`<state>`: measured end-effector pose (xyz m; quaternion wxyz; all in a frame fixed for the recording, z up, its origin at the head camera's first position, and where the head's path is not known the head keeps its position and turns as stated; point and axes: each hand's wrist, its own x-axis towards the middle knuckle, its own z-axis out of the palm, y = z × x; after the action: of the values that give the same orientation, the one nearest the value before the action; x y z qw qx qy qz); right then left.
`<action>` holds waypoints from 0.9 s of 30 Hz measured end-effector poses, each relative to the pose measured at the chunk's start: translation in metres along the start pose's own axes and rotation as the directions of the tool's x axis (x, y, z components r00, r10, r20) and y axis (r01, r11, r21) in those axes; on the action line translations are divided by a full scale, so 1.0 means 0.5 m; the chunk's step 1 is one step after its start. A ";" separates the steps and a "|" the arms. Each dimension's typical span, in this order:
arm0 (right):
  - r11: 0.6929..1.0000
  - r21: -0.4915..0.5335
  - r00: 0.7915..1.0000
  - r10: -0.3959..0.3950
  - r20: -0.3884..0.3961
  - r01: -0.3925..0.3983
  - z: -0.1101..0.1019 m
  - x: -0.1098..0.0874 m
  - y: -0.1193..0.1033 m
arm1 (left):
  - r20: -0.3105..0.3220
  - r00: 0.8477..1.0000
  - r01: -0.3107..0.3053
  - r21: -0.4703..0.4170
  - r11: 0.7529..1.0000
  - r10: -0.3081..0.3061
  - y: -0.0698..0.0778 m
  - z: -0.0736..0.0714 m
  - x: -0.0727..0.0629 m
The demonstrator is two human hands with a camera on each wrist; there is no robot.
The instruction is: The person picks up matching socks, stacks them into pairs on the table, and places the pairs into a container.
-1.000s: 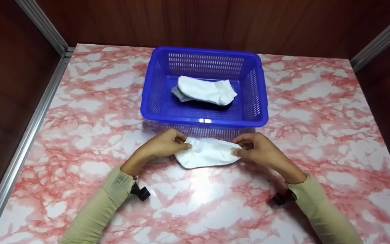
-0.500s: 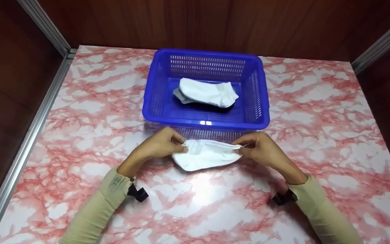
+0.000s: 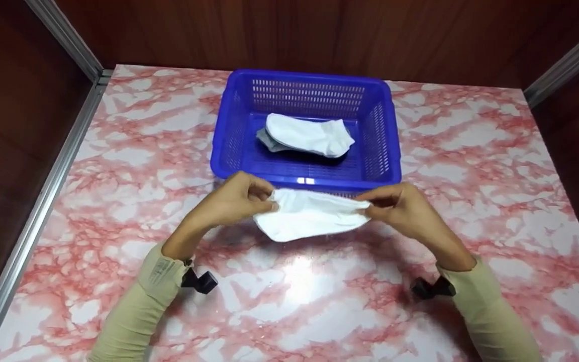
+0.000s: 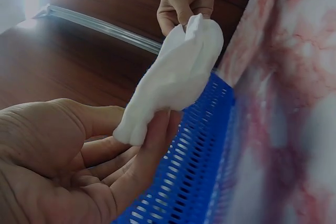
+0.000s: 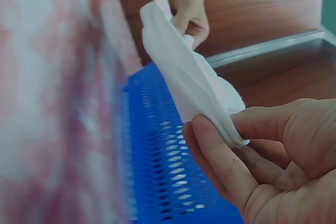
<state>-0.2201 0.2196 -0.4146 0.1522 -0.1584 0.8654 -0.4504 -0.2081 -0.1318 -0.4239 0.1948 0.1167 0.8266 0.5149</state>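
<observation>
A white sock [image 3: 309, 216] is stretched between both hands just in front of the blue basket [image 3: 219, 125]. My left hand [image 3: 231, 201] pinches its left end between thumb and fingers. The right end is pinched by my right hand [image 3: 402, 208]. In the left wrist view the sock [image 4: 173, 72] hangs above the table beside the basket's slotted wall [image 4: 178, 171]. The right wrist view shows the thumb and fingertips gripping the sock's edge [image 5: 184, 77]. Inside the basket lie a white sock [image 3: 304, 134] and, partly hidden under it, a grey one [image 3: 268, 141].
The basket stands at the middle back of a red-and-white marbled table [image 3: 289, 311]. Dark wooden panels [image 3: 299, 35] enclose the back and sides, with metal rails [image 3: 43, 196] along the corners. Black devices [image 3: 201, 281] are strapped at both wrists.
Both hands have lifted the white sock and moved it slightly forward, closer to the basket's front rim. The right hand has shifted a little to the right. The basket's socks have stayed put.
</observation>
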 end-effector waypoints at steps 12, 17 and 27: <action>0.987 -0.137 0.996 -0.074 0.049 0.081 -0.086 0.056 -0.094 | 0.088 0.986 -0.151 0.079 0.985 0.143 0.086 -0.103 0.032; 0.988 -0.142 0.989 -0.046 0.137 0.065 -0.115 0.098 -0.118 | 0.147 0.977 -0.177 0.134 0.975 0.157 0.110 -0.143 0.062; 0.990 -0.093 0.954 -0.074 0.291 0.105 -0.158 0.198 -0.127 | 0.264 0.948 -0.208 0.083 0.975 0.179 0.122 -0.201 0.145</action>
<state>-0.3330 0.2019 -0.3306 0.2468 -0.2689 0.8490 -0.3820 -0.3183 -0.1573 -0.3443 0.2413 0.2731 0.8062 0.4660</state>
